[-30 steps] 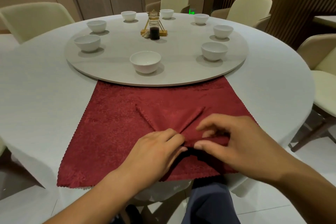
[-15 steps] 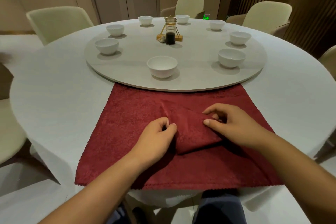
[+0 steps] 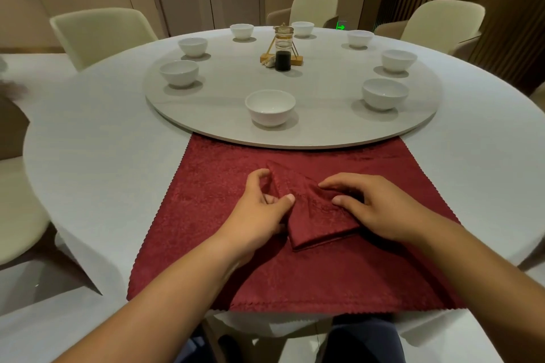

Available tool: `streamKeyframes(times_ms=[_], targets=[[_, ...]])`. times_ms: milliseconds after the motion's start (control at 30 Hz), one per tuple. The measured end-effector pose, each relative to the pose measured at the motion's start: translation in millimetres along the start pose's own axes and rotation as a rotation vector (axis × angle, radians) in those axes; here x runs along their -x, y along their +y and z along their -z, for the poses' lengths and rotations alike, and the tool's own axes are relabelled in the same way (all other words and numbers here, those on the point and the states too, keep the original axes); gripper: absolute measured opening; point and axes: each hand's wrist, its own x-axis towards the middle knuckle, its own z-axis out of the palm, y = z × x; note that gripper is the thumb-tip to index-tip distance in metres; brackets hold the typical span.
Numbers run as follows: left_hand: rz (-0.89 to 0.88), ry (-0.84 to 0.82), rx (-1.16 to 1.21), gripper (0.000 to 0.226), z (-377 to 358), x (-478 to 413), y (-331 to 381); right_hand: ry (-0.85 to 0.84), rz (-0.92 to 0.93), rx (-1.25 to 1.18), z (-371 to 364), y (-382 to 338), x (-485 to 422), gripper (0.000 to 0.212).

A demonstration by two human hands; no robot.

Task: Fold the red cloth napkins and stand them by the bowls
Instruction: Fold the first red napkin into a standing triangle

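Left hand (image 3: 259, 209) pinches the folded napkin (image 3: 318, 216); right hand (image 3: 374, 209) presses it, fingers relaxed. Bowls (image 3: 269, 107) ring the turntable (image 3: 324, 94) beyond.

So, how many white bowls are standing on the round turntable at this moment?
8, ringing the turntable: the nearest bowl in front, right bowls, back bowls, left bowls. None seems hidden.

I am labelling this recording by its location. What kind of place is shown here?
Probably a restaurant's dining room, perhaps a private one. A large round table carries a turntable, white bowls are set around the turntable's edge, and matching chairs stand around the table.
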Motion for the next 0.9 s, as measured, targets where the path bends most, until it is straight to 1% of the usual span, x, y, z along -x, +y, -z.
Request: streamKeyframes(times_ms=[100, 200, 300, 400, 467, 533, 567, 633, 700, 767, 833, 900], targets=[[0.013, 0.037, -0.003, 0.049, 0, -6, 5, 0.051, 0.064, 0.045, 2, 0, 3, 0.030], [-0.041, 0.112, -0.138, 0.048, 4, -16, 7, 0.039, 0.114, 0.055, 0, 1, 3, 0.026], [-0.025, 0.131, -0.146, 0.043, 4, -21, 8, 0.020, 0.135, 0.073, -3, 3, 3, 0.025], [0.011, 0.076, -0.140, 0.047, 7, -24, 7, -0.006, 0.124, 0.072, -4, 5, 2, 0.024], [0.035, -0.013, -0.124, 0.057, 12, -26, 7, -0.023, 0.083, 0.044, -5, 8, 1, 0.024], [0.081, -0.100, -0.051, 0.064, 16, -27, 11, -0.032, 0.042, 0.015, -5, 11, -1, 0.022], [0.110, -0.113, -0.014, 0.062, 18, -28, 15, -0.041, 0.023, 0.005, -5, 11, -2, 0.022], [0.168, -0.068, 0.017, 0.054, 22, -35, 20, -0.074, -0.003, 0.000, -4, 10, -4, 0.022], [0.155, 0.006, -0.082, 0.054, 24, -42, 23, -0.101, -0.020, 0.006, -3, 9, -6, 0.023], [0.064, 0.060, -0.256, 0.048, 22, -45, 24, -0.117, -0.038, 0.008, -2, 9, -7, 0.023], [0.007, 0.071, -0.378, 0.043, 21, -47, 23, -0.121, -0.062, 0.007, -3, 8, -8, 0.022], [-0.004, 0.055, -0.475, 0.038, 22, -48, 25, -0.088, -0.081, 0.024, -3, 7, -8, 0.020]])
